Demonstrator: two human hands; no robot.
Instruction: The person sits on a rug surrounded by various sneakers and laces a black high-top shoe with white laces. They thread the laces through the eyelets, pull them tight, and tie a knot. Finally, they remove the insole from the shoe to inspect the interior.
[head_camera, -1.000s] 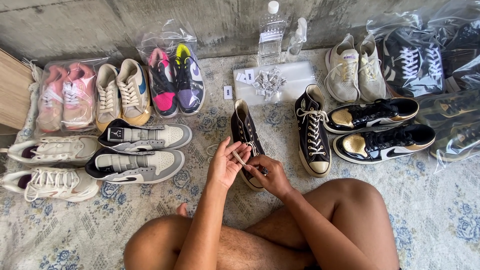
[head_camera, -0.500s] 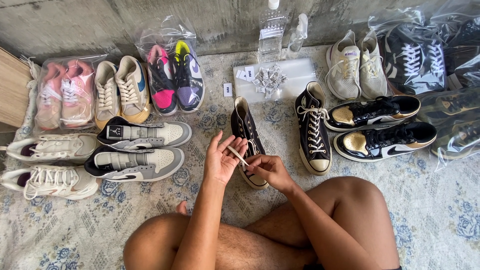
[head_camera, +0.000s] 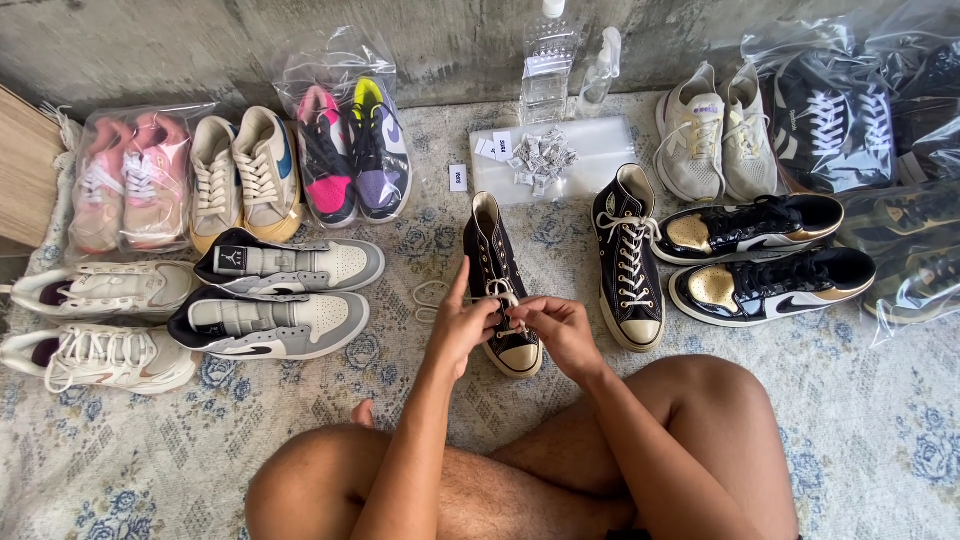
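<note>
Fingers of the left hand (head_camera: 462, 325) and right hand (head_camera: 560, 325) are pinching shut on the white lace (head_camera: 500, 293) of the dark high-top canvas sneaker (head_camera: 497, 275), risking uneven tension if it is slipping through

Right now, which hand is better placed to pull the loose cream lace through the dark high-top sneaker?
Left, probably. The left hand sits on the side where the loose cream lace loops out over the rug. The right hand pinches at the dark high-top sneaker, suited to steadying it.
</note>
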